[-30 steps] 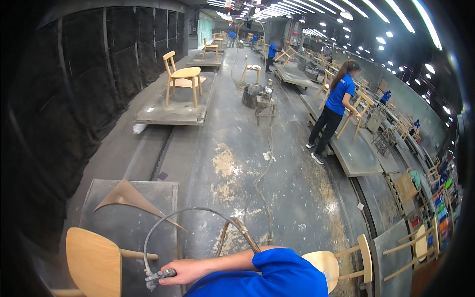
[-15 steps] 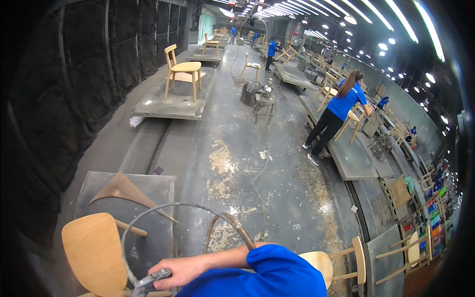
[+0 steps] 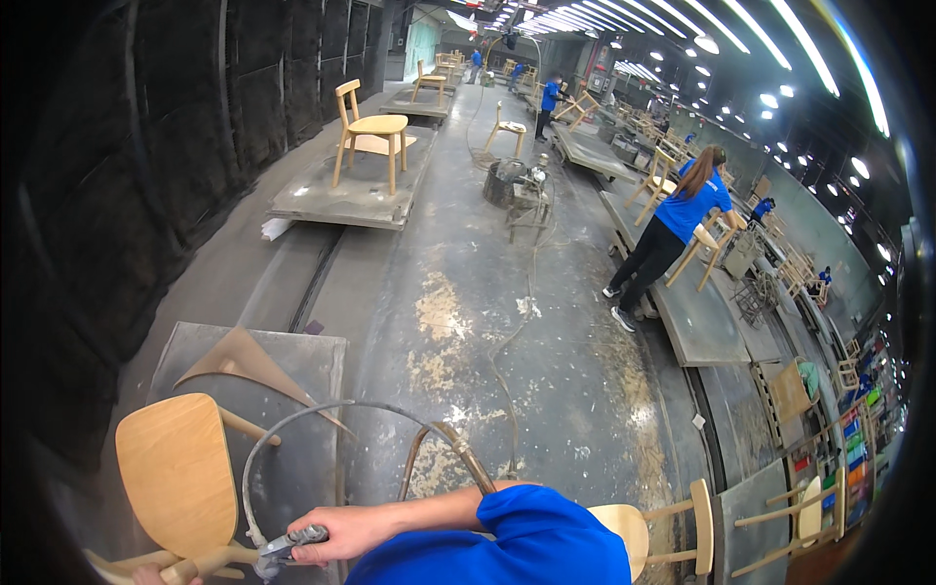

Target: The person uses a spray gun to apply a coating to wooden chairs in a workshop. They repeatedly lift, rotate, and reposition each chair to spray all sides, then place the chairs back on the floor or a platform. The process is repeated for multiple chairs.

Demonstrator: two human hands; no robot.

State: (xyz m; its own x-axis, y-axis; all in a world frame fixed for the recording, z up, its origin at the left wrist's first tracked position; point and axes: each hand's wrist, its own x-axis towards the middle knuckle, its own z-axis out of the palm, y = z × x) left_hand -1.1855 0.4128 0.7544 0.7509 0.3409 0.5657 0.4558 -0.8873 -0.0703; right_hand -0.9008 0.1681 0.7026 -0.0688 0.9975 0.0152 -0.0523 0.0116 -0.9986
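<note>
A worker in a blue sleeve grips a grey air tool (image 3: 283, 548) at the foot of the frame, the right hand (image 3: 341, 531) wrapped tight around its body, fingers fully curled. The tool lies just right of a pale wooden chair (image 3: 180, 478) that rests tipped on a grey platform (image 3: 312, 390). The tool's long axis runs roughly level across the frame, its nose pointing left toward the chair's lower rail. A grey hose (image 3: 292, 419) loops up from the tool and arcs over the platform, right of the chair. Only a sliver of the left hand (image 3: 156, 575) shows at the bottom edge, below the chair; whether it is open or closed cannot be told. Working the step well appears to call for a steady tool held square to the wood, with the hose kept off the chair. Beyond the chair, another person (image 3: 673, 229) in blue bends over a frame across the dusty floor (image 3: 507, 322).
</note>
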